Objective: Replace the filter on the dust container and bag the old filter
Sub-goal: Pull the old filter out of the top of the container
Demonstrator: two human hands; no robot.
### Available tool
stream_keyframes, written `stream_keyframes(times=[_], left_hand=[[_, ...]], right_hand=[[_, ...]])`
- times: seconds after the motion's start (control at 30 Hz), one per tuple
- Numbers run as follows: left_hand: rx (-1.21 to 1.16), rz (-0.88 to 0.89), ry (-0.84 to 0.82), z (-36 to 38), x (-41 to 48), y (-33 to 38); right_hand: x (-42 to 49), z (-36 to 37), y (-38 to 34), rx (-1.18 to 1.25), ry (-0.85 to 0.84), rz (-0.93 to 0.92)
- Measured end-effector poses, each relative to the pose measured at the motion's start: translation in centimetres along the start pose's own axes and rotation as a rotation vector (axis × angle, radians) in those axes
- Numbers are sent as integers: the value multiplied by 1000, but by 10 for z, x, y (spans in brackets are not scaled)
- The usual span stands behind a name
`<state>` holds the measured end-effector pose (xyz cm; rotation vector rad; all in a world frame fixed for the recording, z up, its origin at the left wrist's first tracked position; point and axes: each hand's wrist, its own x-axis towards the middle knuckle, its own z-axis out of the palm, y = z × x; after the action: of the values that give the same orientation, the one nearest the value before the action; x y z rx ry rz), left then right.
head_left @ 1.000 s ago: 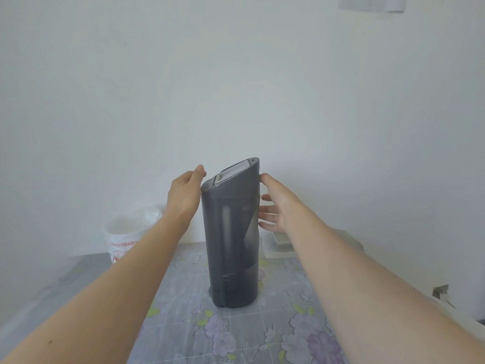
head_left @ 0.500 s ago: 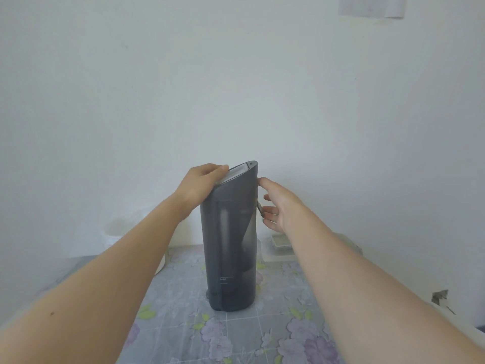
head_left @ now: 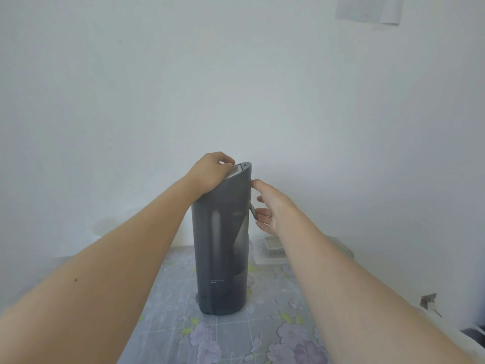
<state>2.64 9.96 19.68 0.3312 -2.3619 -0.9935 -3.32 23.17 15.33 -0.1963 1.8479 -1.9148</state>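
Note:
A tall dark grey dust container [head_left: 221, 248] stands upright on the flowered tablecloth [head_left: 236, 337]. A pale grey filter [head_left: 236, 169] sits in its slanted top. My left hand [head_left: 210, 177] lies over the top's left side, fingers curled onto the filter's edge. My right hand [head_left: 270, 208] is against the container's upper right side, thumb touching the rim, fingers spread near a small grey latch [head_left: 253, 210]. A clear bag with a spare filter [head_left: 271, 245] lies behind the container on the right.
A white wall rises just behind the table. A sheet of paper [head_left: 367, 7] hangs on it at the top right. The table's right edge [head_left: 430, 308] is beside my right forearm.
My left hand has slid from the container's left side up onto its slanted top and curled over the filter. The view has tilted up, so the white bucket at the left is out of sight.

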Motion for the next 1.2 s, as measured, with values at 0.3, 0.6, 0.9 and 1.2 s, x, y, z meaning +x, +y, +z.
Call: stream_keyframes(times=[0.3, 0.6, 0.9, 1.2], left_hand=[[-57, 3, 30, 1, -1, -3], [-137, -24, 0, 0, -6, 1], [-166, -12, 22, -1, -5, -3], [-328, -43, -287, -27, -9, -12]], right_hand=[[-1, 0, -1, -20, 12, -1], [-3, -2, -1, -8, 2, -6], [-1, 0, -1, -4, 3, -15], [-1, 2, -1, -10, 20, -26]])
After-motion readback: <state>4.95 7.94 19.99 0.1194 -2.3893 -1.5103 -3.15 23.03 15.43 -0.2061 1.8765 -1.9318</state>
